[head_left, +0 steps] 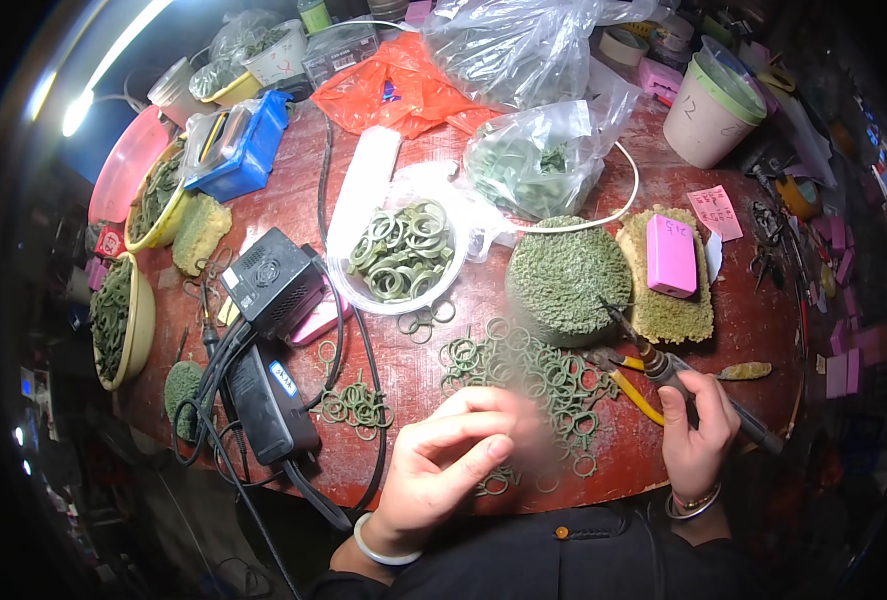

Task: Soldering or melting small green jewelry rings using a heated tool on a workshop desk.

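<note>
Two hands at the desk's (733,300) near edge: left hand (453,455) curled beside loose green rings (533,375), its grip unclear; right hand (698,430) clasps one soldering pen (683,380).

Left hand (453,450) pinches among loose green rings (533,375) on a red tabletop (743,300); right hand (698,430) grips a dark pen-shaped tool (683,380) beside yellow-handled pliers (633,385).

pink box (670,255) on sponge (666,305) — orange bag (398,90) | blue tray (248,150) | black adapter (268,400)
</note>
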Available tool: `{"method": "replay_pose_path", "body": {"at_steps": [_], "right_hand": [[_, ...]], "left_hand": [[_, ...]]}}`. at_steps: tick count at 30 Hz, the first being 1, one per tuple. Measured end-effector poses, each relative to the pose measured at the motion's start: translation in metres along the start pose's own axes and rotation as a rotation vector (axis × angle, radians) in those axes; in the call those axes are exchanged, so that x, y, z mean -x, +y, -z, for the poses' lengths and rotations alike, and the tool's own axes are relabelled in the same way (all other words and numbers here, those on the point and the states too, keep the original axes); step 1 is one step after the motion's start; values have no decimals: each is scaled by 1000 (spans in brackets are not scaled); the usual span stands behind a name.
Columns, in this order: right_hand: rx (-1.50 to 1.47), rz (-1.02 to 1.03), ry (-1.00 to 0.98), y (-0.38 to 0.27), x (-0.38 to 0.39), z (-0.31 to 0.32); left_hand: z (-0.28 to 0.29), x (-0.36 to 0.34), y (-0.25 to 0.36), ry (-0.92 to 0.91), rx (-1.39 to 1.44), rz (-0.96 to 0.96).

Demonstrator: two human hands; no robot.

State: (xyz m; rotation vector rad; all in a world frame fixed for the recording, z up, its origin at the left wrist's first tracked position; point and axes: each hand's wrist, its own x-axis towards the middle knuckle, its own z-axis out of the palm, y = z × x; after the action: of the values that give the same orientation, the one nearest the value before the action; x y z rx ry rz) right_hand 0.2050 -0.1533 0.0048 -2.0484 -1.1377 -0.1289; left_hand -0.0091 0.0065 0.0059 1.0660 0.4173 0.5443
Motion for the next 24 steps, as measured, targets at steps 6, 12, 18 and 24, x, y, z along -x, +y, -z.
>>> {"method": "replay_pose_path", "body": {"at_steps": [6,12,18,24], "right_hand": [[3,9,-6,-1,-1,-2],[-13,-16,-36,-1,-3,-3],[12,37,31,0,0,0],[-44,206,-102,-3,2,8]], "left_hand": [[4,0,-3,-1,79,-13],[-2,0,0,128,185,74],[-3,-1,1,163,266,119],[-2,-2,2,191,310,199]]}}
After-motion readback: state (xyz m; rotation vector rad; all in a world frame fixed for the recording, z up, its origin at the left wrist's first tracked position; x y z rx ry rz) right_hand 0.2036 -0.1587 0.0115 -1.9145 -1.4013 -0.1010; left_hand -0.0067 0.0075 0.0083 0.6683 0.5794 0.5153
